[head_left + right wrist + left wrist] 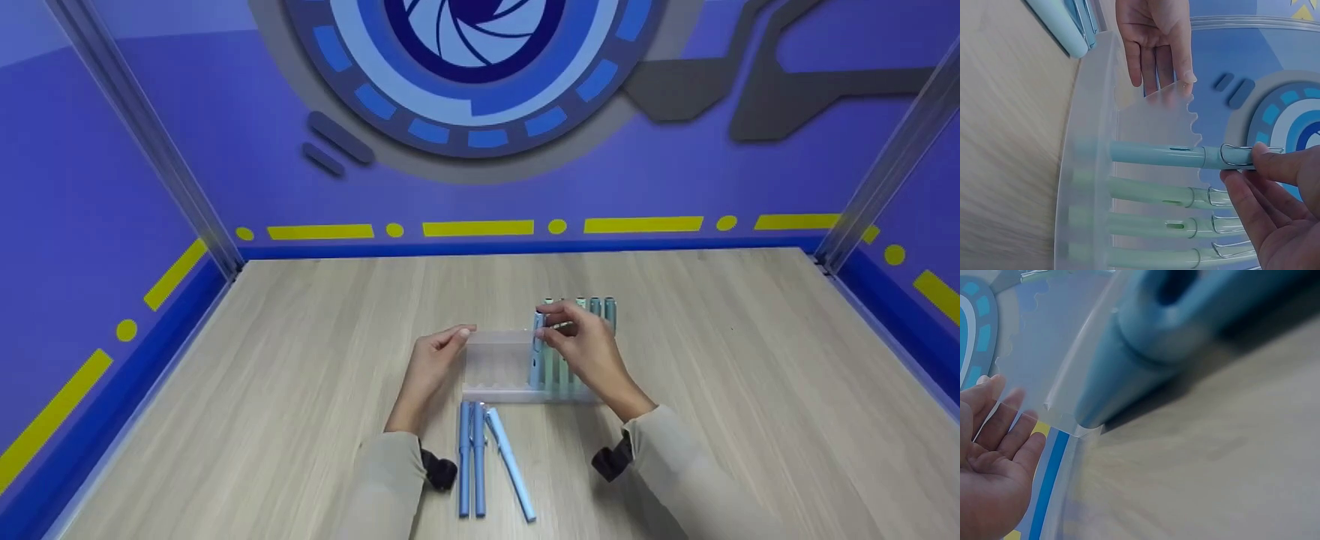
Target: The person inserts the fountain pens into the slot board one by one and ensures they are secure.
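Note:
A clear plastic pen rack (495, 360) with a notched upper edge stands on the table in the head view. My left hand (431, 364) pinches its upper left corner, thumb in front and fingers behind the panel. Between thumb and fingertips my right hand (592, 349) holds the capped end of a light blue pen (1157, 153), whose lower end sits in the rack's bottom ledge. Beside it, several green pens (1151, 222) stand in a row in the rack, partly hidden by my right hand in the head view.
Two darker blue pens (464, 465) and one light blue pen (511, 469) lie on the wooden table (300, 390) in front of the rack. Blue printed walls (187, 150) enclose the table at the back and sides.

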Demonstrator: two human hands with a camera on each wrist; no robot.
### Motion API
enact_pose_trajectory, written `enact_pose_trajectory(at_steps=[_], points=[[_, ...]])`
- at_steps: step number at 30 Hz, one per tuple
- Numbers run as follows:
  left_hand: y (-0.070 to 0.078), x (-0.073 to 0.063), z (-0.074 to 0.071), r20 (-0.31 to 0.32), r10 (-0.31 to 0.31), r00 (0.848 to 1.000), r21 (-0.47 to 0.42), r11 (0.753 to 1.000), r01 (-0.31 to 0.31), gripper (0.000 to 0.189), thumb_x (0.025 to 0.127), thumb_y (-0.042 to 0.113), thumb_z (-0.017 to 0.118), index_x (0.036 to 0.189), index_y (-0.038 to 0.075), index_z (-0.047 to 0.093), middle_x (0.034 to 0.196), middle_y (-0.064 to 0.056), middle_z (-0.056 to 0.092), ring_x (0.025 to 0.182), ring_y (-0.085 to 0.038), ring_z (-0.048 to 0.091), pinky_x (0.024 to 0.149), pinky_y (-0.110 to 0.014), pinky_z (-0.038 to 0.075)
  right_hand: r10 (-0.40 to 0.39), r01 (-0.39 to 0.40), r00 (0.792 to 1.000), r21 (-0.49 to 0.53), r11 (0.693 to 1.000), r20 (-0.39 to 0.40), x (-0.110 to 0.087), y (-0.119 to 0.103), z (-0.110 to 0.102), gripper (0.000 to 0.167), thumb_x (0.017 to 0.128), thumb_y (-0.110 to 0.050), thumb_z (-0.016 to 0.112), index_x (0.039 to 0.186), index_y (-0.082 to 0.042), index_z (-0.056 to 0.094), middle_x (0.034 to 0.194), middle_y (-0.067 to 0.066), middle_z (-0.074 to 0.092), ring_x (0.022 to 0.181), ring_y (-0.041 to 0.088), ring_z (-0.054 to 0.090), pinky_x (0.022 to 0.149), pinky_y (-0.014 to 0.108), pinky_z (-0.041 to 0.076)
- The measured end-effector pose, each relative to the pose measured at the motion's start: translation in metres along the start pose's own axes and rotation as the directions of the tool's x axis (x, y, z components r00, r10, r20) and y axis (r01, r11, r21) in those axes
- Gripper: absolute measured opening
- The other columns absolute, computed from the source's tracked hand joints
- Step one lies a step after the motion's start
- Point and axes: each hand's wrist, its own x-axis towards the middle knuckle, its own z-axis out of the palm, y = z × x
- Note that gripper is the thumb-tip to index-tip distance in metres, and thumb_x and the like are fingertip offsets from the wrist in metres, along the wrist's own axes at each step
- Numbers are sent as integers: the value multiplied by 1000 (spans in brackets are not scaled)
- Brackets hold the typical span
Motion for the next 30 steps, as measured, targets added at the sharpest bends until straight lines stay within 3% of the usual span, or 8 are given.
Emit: enact_pose_trajectory(at_steps=[6, 11, 18, 22, 27, 30], points=[[-1, 1, 0, 2, -19, 1000, -10, 1000, 19, 30, 97, 27, 57, 117, 9, 69, 126, -8, 65, 126, -23, 56, 108, -38, 44, -37, 37, 999, -83, 996, 11, 1, -2, -1, 29, 81, -1, 73, 110, -9, 68, 98, 6, 72, 88, 19, 70, 81, 34, 59], [0, 0, 0, 5, -31, 1000, -18, 999, 31, 30, 97, 27, 57, 118, 9, 69, 128, -8, 64, 126, -24, 55, 108, -38, 44, -85, 89, 996, -150, 985, 31, 2, -4, -4, 26, 83, -4, 73, 108, -7, 68, 97, 4, 73, 87, 15, 69, 81, 31, 59], [-1, 0, -1, 14, -4, 1000, -12, 1000, 4, 32, 98, 28, 55, 119, 7, 68, 128, -10, 64, 126, -25, 56, 107, -38, 44, -172, 178, 984, -236, 955, 47, 3, -7, -6, 26, 82, -6, 74, 107, -5, 69, 101, 7, 72, 92, 20, 68, 86, 37, 58], [-1, 1, -1, 14, 3, 1000, -7, 1000, -3, 32, 98, 28, 55, 118, 7, 68, 127, -10, 64, 126, -25, 56, 107, -38, 45, -258, 258, 965, -324, 910, 47, 4, -5, -4, 26, 81, -8, 76, 106, -7, 70, 104, 7, 71, 98, 22, 66, 87, 37, 57], [-2, 1, 0, 6, 16, 1000, -7, 1000, -16, 33, 97, 29, 56, 117, 6, 69, 126, -11, 65, 125, -26, 56, 107, -40, 44, -406, 390, 912, -405, 827, 49, 9, -2, -3, 25, 78, -7, 78, 103, -6, 71, 103, 7, 71, 101, 23, 62, 87, 33, 57], [-2, 1, 0, 3, 22, 1000, -9, 1000, -22, 33, 97, 29, 57, 117, 6, 69, 125, -11, 66, 125, -26, 56, 108, -41, 44, -441, 420, 896, -429, 800, 54, 11, -1, -2, 26, 77, -6, 79, 102, -5, 72, 104, 7, 71, 102, 23, 61, 87, 33, 57]])
